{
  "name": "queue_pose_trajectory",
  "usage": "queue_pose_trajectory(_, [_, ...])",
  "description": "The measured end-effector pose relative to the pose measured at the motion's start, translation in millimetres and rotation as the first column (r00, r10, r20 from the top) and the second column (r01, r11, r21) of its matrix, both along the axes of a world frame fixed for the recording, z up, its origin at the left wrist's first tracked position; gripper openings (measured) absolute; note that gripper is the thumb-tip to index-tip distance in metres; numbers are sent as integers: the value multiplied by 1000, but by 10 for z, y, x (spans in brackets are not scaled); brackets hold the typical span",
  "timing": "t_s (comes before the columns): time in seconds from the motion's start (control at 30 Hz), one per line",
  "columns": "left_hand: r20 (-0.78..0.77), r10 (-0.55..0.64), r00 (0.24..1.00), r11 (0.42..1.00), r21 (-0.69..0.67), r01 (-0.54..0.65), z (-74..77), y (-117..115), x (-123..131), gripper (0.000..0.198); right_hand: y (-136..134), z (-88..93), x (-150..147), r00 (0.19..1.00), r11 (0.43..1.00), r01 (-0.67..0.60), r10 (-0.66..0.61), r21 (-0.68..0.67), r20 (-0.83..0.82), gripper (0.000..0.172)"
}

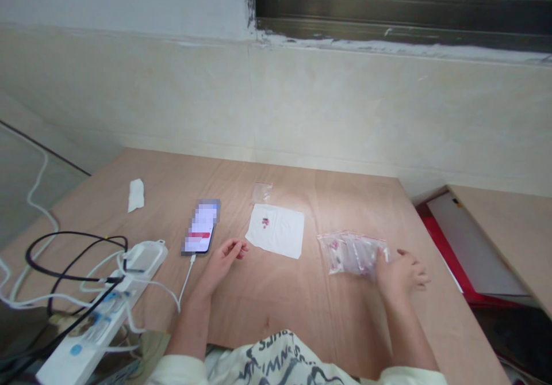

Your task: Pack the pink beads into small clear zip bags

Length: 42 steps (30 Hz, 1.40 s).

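My left hand (224,261) hovers over the plywood table (284,310) with its fingers loosely curled, holding nothing. It is nearest to a smartphone (200,227), whose screen is blurred out and which has a white charging cable plugged in. A square of white paper (280,232) lies just beyond my fingertips, with a few small red bits (265,222) on it. My right hand (399,273) rests against the edge of a pile of small clear zip bags (351,252), fingers apart. A single clear bag (262,191) lies behind the paper.
A white power strip (103,310) with tangled black and white cables (73,264) sits at the table's left edge. A crumpled tissue (135,195) lies at the back left. A wall runs along the far edge, and a red-edged folder (448,261) sits beyond the right edge.
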<state>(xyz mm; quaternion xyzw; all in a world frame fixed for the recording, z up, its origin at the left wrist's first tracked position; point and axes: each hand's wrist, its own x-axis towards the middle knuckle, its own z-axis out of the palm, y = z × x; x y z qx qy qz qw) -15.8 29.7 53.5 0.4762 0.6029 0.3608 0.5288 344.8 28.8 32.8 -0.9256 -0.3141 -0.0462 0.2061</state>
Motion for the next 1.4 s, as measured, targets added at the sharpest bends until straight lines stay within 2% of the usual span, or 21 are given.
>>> queue_pose_trajectory(0.07, [0, -5, 1000, 1000, -2, 5, -11, -14, -5, 25, 141, 84, -191, 995, 990, -101, 100, 98, 11, 39])
queue_pose_trajectory(0.1, [0, -8, 1000, 1000, 0, 8, -17, -16, -7, 25, 240, 119, -323, 972, 963, -234, 236, 132, -1, 35])
queue_pose_trajectory(0.13, [2, -11, 1000, 1000, 1, 11, -22, -16, -9, 25, 356, 141, -483, 915, 904, -391, 402, 171, -31, 32])
queue_pose_trajectory(0.2, [10, -14, 1000, 1000, 7, 14, -30, -7, -12, 25, 628, 149, -870, 720, 725, -639, 682, 259, -132, 27])
queue_pose_trajectory(0.23, [16, -15, 1000, 1000, 6, 15, -31, 1, -15, 25, 776, 139, -1086, 611, 638, -715, 769, 286, -187, 25])
queue_pose_trajectory(0.27, [21, -16, 1000, 1000, 1, 16, -31, 10, -18, 25, 927, 123, -1305, 538, 587, -752, 809, 301, -236, 24])
queue_pose_trajectory(0.3, [26, -15, 1000, 1000, -6, 15, -29, 19, -21, 26, 1074, 105, -1519, 496, 566, -768, 821, 298, -283, 25])
queue_pose_trajectory(0.33, [31, -13, 999, 1000, -12, 13, -26, 28, -25, 26, 1213, 87, -1718, 498, 586, -762, 802, 275, -329, 26])
queue_pose_trajectory(0.4, [45, -4, 999, 1000, -23, 5, -22, 47, -31, 27, 1451, 48, -2044, 581, 684, -699, 713, 208, -392, 28])
queue_pose_trajectory(0.47, [56, 9, 998, 1000, -31, -7, -23, 64, -35, 28, 1620, -3, -2254, 611, 718, -671, 677, 186, -409, 28])
queue_pose_trajectory(0.57, [57, 15, 998, 999, -43, -13, -40, 88, -42, 28, 1756, -97, -2372, 609, 727, -660, 665, 189, -432, 24])
queue_pose_trajectory(0.67, [53, -2, 999, 999, -50, 5, -50, 112, -57, 28, 1800, -137, -2341, 586, 723, -653, 671, 225, -455, 23])
queue_pose_trajectory(0.8, [37, 26, 999, 999, -22, -26, 4, 152, -74, 25, 1713, 33, -2192, 534, 687, -653, 715, 317, -450, 24])
queue_pose_trajectory(0.87, [36, 107, 994, 994, 32, -108, 55, 178, -70, 24, 1549, 184, -2096, 465, 627, -671, 771, 396, -434, 22])
queue_pose_trajectory(0.97, [61, 205, 977, 968, 139, -211, 136, 207, -32, 32, 1141, 380, -1967, 195, 412, -713, 894, 567, -404, 23])
queue_pose_trajectory(1.0, [63, 187, 980, 969, 151, -195, 163, 207, -10, 33, 984, 418, -1934, 121, 368, -728, 899, 578, -421, 25])
queue_pose_trajectory(1.07, [40, 58, 998, 988, 140, -63, 216, 183, 43, 28, 686, 445, -1889, 17, 316, -754, 886, 576, -463, 27])
queue_pose_trajectory(1.13, [18, -120, 993, 987, 114, 117, 264, 127, 102, 22, 447, 416, -1862, -13, 320, -762, 862, 563, -508, 28])
queue_pose_trajectory(1.2, [26, -245, 969, 966, 97, 241, 296, 46, 150, 22, 281, 359, -1844, 20, 366, -755, 842, 544, -538, 26])
queue_pose_trajectory(1.3, [81, -303, 950, 952, 79, 297, 297, -79, 185, 24, 139, 274, -1822, 106, 443, -732, 824, 518, -556, 24])
queue_pose_trajectory(1.4, [85, -301, 950, 952, 79, 295, 255, -171, 180, 20, 57, 232, -1806, 145, 478, -718, 813, 506, -564, 21])
